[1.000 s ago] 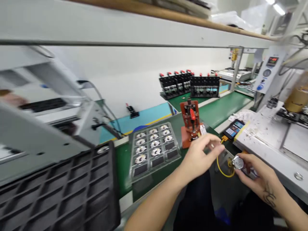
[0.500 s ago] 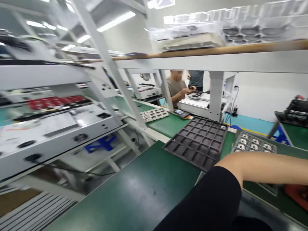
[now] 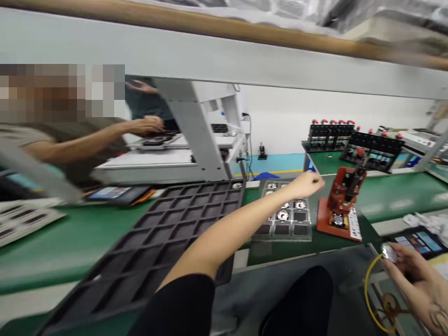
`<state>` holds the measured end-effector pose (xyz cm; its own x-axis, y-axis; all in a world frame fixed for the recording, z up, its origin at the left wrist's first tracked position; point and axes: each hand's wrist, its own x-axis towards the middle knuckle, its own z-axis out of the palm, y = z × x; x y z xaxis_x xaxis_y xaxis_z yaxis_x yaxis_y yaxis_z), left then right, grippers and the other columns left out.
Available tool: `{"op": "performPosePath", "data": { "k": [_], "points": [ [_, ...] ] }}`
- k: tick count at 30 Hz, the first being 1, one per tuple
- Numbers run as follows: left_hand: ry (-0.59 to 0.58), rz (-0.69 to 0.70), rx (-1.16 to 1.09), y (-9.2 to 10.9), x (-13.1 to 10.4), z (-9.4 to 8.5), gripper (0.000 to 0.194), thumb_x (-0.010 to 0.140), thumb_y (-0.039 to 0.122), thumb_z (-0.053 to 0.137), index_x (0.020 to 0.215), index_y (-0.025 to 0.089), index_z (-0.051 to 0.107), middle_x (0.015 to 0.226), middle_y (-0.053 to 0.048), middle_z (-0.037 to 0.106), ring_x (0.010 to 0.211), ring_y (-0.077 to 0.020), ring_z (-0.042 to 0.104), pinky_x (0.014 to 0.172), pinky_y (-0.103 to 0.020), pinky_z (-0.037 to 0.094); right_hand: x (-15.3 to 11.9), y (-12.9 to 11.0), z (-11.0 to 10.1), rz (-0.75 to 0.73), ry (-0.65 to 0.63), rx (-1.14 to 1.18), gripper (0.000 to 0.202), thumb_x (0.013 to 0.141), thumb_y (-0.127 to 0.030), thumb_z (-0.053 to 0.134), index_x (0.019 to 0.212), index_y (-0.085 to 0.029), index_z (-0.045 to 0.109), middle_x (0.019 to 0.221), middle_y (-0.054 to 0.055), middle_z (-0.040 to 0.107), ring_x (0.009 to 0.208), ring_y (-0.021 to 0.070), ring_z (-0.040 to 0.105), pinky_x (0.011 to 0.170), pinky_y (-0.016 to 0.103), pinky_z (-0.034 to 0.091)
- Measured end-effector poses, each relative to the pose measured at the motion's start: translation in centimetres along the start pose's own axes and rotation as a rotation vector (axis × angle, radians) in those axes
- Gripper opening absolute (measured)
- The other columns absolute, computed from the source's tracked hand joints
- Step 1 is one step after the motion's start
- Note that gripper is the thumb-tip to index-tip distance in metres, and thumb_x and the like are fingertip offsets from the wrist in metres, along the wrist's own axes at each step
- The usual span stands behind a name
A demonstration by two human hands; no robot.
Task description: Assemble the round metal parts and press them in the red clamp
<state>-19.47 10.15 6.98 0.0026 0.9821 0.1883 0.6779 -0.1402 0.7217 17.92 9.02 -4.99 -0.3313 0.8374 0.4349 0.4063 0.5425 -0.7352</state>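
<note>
My left hand (image 3: 308, 183) is stretched forward above the far edge of a clear tray (image 3: 305, 234) that holds several round metal parts. It is blurred, and its fingers point toward a red clamp fixture (image 3: 341, 205) just to its right. Whether it holds anything cannot be told. My right hand (image 3: 418, 280) is low at the right edge, its fingers closed on a small round silver part (image 3: 388, 252). A yellow wire loop (image 3: 371, 289) hangs below that part.
A black empty compartment tray (image 3: 168, 233) lies tilted on the green belt (image 3: 70, 242) at my left. A co-worker's arm (image 3: 87, 140) works at a white machine (image 3: 182, 158) beyond. Black racks (image 3: 371, 142) stand at the back right, and a lit phone (image 3: 418, 242) lies near my right hand.
The view swung far left and has come back right. My left arm now reaches out over the clear tray instead of being beside my right hand. My right hand keeps the round part.
</note>
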Motion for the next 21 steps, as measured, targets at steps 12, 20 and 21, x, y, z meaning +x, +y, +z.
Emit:
{"op": "performPosePath", "data": {
  "k": [12, 20, 21],
  "points": [
    [-0.214, -0.009, 0.091, -4.7, 1.3, 13.0, 0.031, 0.079, 0.023, 0.08, 0.109, 0.016, 0.08, 0.091, -0.009, 0.08, 0.083, -0.0263, 0.073, 0.072, -0.029, 0.049, 7.9, 2.1, 6.5, 0.058, -0.084, 0.145, 0.051, 0.08, -0.056, 0.082, 0.11, -0.016, 0.071, 0.069, -0.002, 0.06, 0.062, 0.0183, 0.058, 0.06, 0.031, 0.051],
    [-0.219, 0.041, 0.021, -5.1, -1.0, 10.4, 0.023, 0.078, 0.028, 0.079, 0.098, 0.015, 0.078, 0.064, 0.003, 0.062, 0.061, -0.0156, 0.056, 0.059, -0.025, 0.039, 9.9, 3.4, 8.8, 0.028, -0.219, 0.125, 0.04, 0.086, -0.05, 0.076, 0.108, -0.017, 0.073, 0.087, 0.003, 0.065, 0.071, 0.0184, 0.062, 0.07, 0.033, 0.055],
    [-0.219, 0.033, 0.012, -5.2, -1.8, 9.3, 0.025, 0.079, 0.031, 0.078, 0.099, 0.016, 0.078, 0.062, 0.005, 0.059, 0.058, -0.0143, 0.053, 0.058, -0.025, 0.037, 10.5, 3.4, 9.2, 0.012, -0.248, 0.12, 0.037, 0.084, -0.048, 0.078, 0.105, -0.018, 0.074, 0.092, 0.004, 0.066, 0.075, 0.0189, 0.063, 0.074, 0.034, 0.056]
  ]
}}
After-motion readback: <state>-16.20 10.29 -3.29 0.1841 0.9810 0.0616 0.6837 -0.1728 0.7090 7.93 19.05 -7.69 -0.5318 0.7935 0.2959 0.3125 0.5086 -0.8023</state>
